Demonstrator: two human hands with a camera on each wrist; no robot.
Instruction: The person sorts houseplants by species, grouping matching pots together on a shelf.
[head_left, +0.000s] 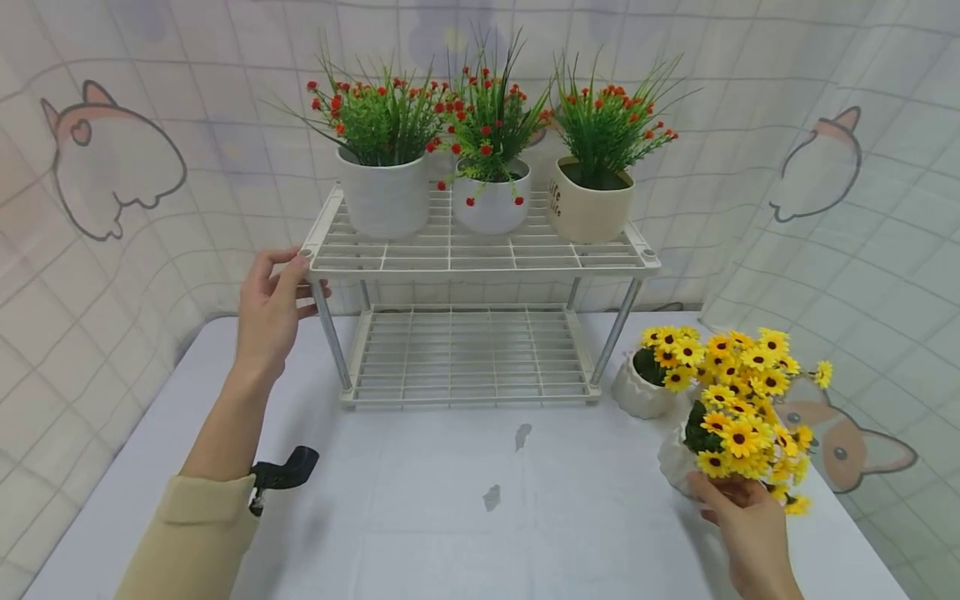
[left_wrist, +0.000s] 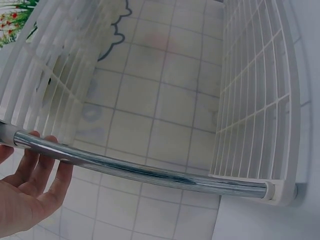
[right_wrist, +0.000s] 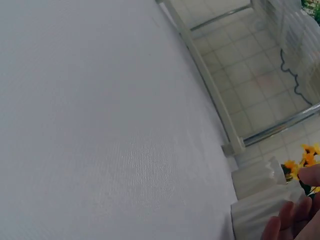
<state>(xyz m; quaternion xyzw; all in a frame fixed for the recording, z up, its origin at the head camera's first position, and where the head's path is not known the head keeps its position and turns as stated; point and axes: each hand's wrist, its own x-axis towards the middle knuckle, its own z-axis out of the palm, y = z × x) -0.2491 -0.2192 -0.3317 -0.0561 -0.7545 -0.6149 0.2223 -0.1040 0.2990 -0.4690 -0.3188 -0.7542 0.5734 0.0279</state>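
A white two-tier shelf rack (head_left: pixel 480 272) with metal posts stands at the back of the table. My left hand (head_left: pixel 270 308) grips its upper left front corner, thumb on top; in the left wrist view the fingers (left_wrist: pixel 60 185) lie behind the post (left_wrist: pixel 150 175). At the right, my right hand (head_left: pixel 750 533) holds a white pot (head_left: pixel 677 458) of yellow daisy-like flowers (head_left: pixel 742 437) by its near side. In the right wrist view that pot (right_wrist: pixel 257 212) stands on the table by my fingers. Just behind it is a second white pot (head_left: pixel 641 390) with similar yellow flowers.
On the top tier stand two white pots (head_left: pixel 384 196) (head_left: pixel 491 204) and a cream pot (head_left: pixel 588 208), with grass and red flowers. The lower tier (head_left: pixel 480 354) is a bare grid. White cloth (head_left: pixel 420 500) covers the table; a tile-patterned curtain (head_left: pixel 225 167) hangs behind.
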